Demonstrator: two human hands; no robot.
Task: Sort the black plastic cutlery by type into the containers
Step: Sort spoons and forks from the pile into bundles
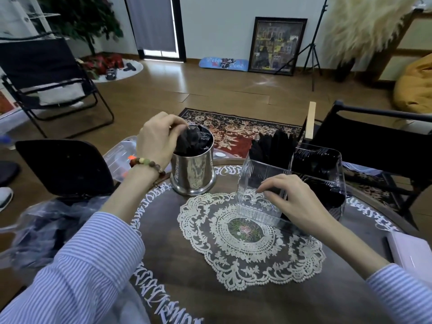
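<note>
Left hand (159, 136) curled over the rim of the shiny cylindrical steel canister (192, 169), fingertips pinching something among the black plastic cutlery (195, 139) heaped inside; can't tell which piece. Right hand (294, 199) resting fingers-bent against the near front compartment of the clear ribbed plastic organiser (259, 195), maybe touching a dark piece low behind it, too hidden to call a grip.

Biggest first: round dark wooden table (187, 277) with white gothic lettering running round its edge, not legible from this angle. Cream lace doily (250, 239) with a small pink flower embroidered in the middle, organiser's front corner sitting on it, canister just beside its far left edge. Bare table open near the front rim.

Rear organiser compartment stuffed with black plastic forks (273, 146), tines up; right-hand compartments holding more black pieces (318, 160), type unclear.

Crumpled clear plastic bag (42, 230) off the table's left edge, pale flat box (411, 251) at the right edge.

Engraved vertical text on the canister, too small to read. Blue skateboard deck (223, 64) against the far wall, painted words looking like "of Dead".

Beaded bracelet (147, 163) on the left wrist.
</note>
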